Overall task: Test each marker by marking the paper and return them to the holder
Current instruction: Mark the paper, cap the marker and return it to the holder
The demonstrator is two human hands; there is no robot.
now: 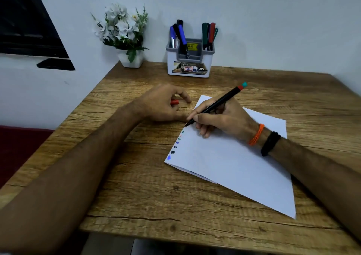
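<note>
My right hand [218,118] grips a black marker [224,98] with a red and teal end, its tip touching the left edge of the white paper [234,163]. A row of small coloured test marks [176,143] runs down that edge. Just left of the paper, my left hand [162,104] rests on the table and holds a red cap [174,102] in its curled fingers. At the back stands the grey and white holder [189,63], with several blue and black markers [180,35] on its left side and green and red ones [209,34] on its right.
A white pot of artificial flowers [125,38] stands at the back left of the wooden table [136,186], near the wall. The table's left edge drops off beside a dark red seat [15,147].
</note>
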